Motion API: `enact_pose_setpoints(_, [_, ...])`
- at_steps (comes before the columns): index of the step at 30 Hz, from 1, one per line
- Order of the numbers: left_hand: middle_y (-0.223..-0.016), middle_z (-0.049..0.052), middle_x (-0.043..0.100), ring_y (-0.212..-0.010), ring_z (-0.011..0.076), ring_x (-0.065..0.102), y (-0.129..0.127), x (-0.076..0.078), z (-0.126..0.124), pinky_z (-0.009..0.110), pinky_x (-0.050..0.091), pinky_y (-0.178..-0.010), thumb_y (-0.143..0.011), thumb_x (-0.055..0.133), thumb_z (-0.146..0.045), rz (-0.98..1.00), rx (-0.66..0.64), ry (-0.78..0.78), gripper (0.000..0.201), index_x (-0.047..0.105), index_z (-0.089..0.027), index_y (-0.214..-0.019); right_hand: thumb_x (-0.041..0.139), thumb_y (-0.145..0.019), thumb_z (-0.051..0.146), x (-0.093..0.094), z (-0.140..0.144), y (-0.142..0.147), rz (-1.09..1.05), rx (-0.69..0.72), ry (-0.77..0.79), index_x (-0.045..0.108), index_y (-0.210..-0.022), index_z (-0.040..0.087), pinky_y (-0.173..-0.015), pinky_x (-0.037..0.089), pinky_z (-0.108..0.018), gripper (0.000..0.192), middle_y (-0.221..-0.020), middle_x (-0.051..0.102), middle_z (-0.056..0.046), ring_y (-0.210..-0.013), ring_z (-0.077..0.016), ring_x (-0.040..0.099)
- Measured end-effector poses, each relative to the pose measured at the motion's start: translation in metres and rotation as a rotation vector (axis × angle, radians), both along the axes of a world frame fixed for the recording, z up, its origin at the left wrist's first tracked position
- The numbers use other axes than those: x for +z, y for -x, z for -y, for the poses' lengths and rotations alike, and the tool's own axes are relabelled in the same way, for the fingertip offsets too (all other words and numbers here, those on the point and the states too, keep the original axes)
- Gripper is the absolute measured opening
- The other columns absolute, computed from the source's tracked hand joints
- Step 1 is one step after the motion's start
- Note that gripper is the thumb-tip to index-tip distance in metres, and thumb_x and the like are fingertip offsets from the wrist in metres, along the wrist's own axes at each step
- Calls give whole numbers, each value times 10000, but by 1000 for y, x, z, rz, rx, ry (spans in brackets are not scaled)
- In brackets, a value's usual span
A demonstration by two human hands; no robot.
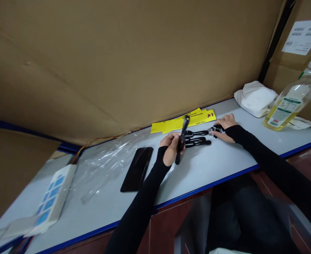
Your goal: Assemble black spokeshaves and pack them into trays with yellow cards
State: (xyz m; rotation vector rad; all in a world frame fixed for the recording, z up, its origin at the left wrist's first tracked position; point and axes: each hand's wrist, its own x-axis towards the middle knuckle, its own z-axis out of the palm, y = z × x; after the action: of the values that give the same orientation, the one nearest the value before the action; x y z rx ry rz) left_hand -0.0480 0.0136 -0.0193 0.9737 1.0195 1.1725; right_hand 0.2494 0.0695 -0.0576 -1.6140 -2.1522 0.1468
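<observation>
My left hand (169, 146) is closed around a black spokeshave (181, 141), held tilted above the table with one handle pointing up and the other down. More black spokeshaves (197, 141) lie side by side just to its right. My right hand (226, 125) reaches over a small pile of grey metal pieces (211, 130) and black parts. Its thumb and fingers are apart around the pile, partly covering it. Behind the tools lie overlapping yellow cards (176, 125) with black print.
A black phone (136, 169) and clear plastic film (102, 169) lie to the left, beyond them a white power strip (54, 197). At right stand a bottle of yellow liquid (283, 109) and a white cloth bundle (256, 98). A cardboard wall (144, 63) borders the table's back.
</observation>
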Motion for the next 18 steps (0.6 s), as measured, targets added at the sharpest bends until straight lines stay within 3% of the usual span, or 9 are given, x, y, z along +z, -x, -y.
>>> enact_pose_setpoints(3, [-730,2,479,-517,93,410,3,3,-3,185,240,-381,-830,828,-515,176,-50,164,424,683,-140,-964,822,-783,546,0,2,6,23,22,-17,783,-1162,252,-967,467,-507,481,-1115,585,-158,-1158,-393,457])
enact_pose_setpoints(5, [-744,6,459,-530,86,400,3,2,-4,173,202,-360,-812,831,-435,247,-76,212,412,709,-94,-1009,836,-766,485,1,2,8,35,34,-14,802,-1141,260,-1014,458,-517,439,-1112,572,-149,-1157,-390,455])
enact_pose_setpoints(9, [-822,59,555,-618,109,480,-2,-6,-5,173,288,-384,-664,733,-130,239,-112,153,385,742,-55,-1042,853,-716,410,3,1,6,39,28,15,802,-1167,292,-1031,458,-515,470,-1106,561,-134,-1159,-388,442])
enact_pose_setpoints(13, [-934,154,678,-728,186,607,-11,-12,-5,252,451,-469,-693,648,-213,193,-46,169,406,754,-43,-1046,851,-728,448,4,1,-2,53,39,0,771,-1171,249,-1011,455,-508,492,-1129,565,-150,-1167,-385,439])
enact_pose_setpoints(15, [-886,134,669,-723,185,603,-15,-12,-4,265,473,-503,-697,651,-224,200,-27,175,402,764,-44,-1038,868,-713,478,5,2,-6,47,21,-48,751,-1120,238,-1006,446,-503,487,-1116,576,-142,-1163,-375,447])
enact_pose_setpoints(18, [-777,71,589,-675,156,538,-16,-12,-4,237,398,-476,-683,649,-215,238,-38,105,394,780,-49,-1016,899,-673,484,8,4,-9,43,-23,-71,734,-951,234,-1011,433,-507,408,-1077,593,-124,-1159,-369,457])
